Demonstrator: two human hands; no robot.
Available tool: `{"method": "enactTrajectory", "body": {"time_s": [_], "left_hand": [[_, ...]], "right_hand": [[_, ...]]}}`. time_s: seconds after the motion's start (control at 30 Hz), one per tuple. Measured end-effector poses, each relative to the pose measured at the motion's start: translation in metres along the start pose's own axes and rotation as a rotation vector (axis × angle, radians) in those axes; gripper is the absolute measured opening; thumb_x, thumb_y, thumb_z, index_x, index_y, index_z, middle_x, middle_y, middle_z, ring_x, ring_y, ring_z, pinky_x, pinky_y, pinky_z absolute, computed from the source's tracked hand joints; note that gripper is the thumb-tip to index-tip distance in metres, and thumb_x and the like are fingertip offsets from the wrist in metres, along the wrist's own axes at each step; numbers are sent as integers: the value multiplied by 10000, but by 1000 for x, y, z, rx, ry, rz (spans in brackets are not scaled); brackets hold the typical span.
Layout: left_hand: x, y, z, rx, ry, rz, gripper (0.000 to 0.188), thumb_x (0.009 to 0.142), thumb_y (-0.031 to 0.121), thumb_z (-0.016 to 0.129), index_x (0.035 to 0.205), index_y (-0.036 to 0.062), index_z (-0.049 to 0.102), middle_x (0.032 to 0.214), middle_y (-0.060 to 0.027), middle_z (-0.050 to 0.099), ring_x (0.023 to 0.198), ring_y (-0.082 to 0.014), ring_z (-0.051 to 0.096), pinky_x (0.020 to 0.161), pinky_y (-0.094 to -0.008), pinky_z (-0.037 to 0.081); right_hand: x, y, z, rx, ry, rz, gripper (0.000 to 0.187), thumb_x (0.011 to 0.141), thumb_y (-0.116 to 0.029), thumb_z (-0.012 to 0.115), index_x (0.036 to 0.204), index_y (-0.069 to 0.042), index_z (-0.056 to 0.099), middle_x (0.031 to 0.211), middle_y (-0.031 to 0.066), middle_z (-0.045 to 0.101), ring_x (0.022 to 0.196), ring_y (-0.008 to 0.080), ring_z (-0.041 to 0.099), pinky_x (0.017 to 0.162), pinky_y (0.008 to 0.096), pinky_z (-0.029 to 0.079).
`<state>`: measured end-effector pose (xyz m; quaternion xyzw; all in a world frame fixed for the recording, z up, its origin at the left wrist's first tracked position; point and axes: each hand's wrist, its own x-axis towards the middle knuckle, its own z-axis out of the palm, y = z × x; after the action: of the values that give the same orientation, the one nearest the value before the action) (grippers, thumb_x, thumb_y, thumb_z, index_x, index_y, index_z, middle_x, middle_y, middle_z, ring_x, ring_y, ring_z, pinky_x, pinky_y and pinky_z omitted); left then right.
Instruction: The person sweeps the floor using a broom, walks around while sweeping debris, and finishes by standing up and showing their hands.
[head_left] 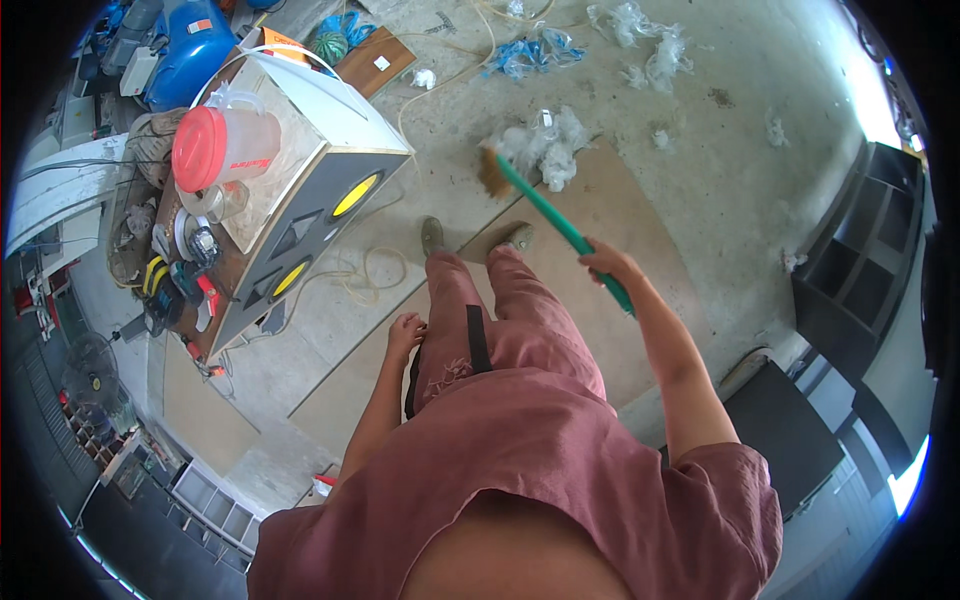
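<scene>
My right hand (pixel 610 262) is wrapped round the green handle of a broom (pixel 548 212), near its end. The handle slants away to the far left. Its brown bristles are next to a clump of crumpled clear plastic film (pixel 560 150), beyond my feet; whether they touch it I cannot tell. My left hand (pixel 404 334) hangs beside my left thigh, fingers loosely bent and apart, with nothing visible in it. I stand with my shoes at the far part of a brown board (pixel 640 350) on the floor.
To the left stands a grey workbench (pixel 300 225) with yellow oval details, holding a red-lidded plastic jug (pixel 225 148) and tools. Blue plastic film (pixel 530 57) and more clear film (pixel 665 60) lie farther off. A thin hose (pixel 365 275) loops on the floor. Dark shelving (pixel 860 250) is at right.
</scene>
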<state>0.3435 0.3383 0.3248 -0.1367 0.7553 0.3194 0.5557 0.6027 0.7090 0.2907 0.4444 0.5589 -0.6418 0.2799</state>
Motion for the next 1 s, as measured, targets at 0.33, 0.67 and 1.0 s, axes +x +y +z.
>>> {"method": "enactTrajectory", "body": {"time_s": [0.33, 0.67, 1.0], "left_hand": [[20, 3, 4, 94, -2, 25, 353, 811, 240, 470, 1081, 13, 462, 905, -109, 564, 775, -185, 566, 640, -283, 451], [55, 43, 5, 62, -46, 148, 281, 806, 257, 496, 1020, 76, 478, 911, -80, 552, 733, -188, 569, 635, -285, 456], [53, 103, 4, -51, 109, 262, 327, 822, 265, 489, 1060, 44, 457, 952, -86, 550, 747, -151, 564, 618, -255, 454]], "right_hand": [[-86, -44, -50, -210, 408, 63, 611, 701, -121, 503, 1255, -73, 249, 524, 94, 482, 397, 169, 482, 369, 310, 392], [-109, 4, -3, -241, 1, 126, 564, 691, -118, 507, 1216, -94, 299, 552, 74, 469, 419, 149, 473, 361, 299, 378], [-69, -21, -90, -99, 398, 114, 608, 722, -119, 494, 1267, -96, 227, 523, 56, 438, 404, 142, 448, 355, 291, 378]]}}
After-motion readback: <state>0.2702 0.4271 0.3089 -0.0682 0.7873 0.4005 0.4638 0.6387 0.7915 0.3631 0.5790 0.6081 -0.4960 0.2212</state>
